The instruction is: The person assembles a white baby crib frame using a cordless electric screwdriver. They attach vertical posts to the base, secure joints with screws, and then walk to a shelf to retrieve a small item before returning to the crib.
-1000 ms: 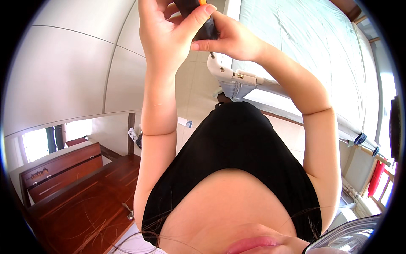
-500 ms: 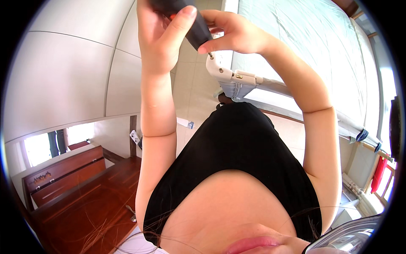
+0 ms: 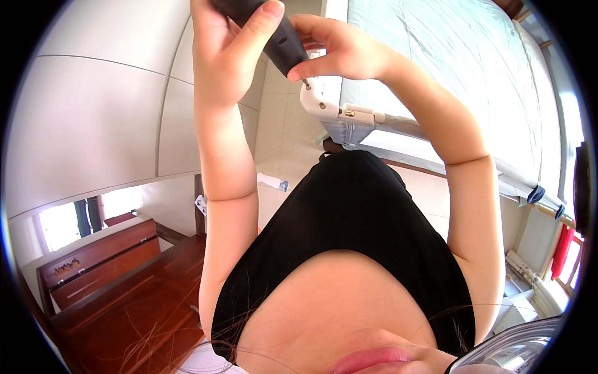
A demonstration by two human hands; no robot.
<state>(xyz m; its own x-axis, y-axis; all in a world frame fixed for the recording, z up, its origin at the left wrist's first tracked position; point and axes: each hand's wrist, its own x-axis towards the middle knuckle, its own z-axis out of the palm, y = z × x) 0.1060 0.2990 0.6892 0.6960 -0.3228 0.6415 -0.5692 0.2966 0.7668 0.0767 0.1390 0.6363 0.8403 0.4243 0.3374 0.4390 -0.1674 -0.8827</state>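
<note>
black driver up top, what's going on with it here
A person grips the driver in their left hand, while the right hand has its thumb at the tool's nose. The bit is at the upper hole of a white corner piece beside the bed. Whether it is seated or turning, I can't tell.

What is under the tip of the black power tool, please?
Under the black power tool is the white corner piece; the bit points at its upper hole. The bit hides what is inside.
</note>
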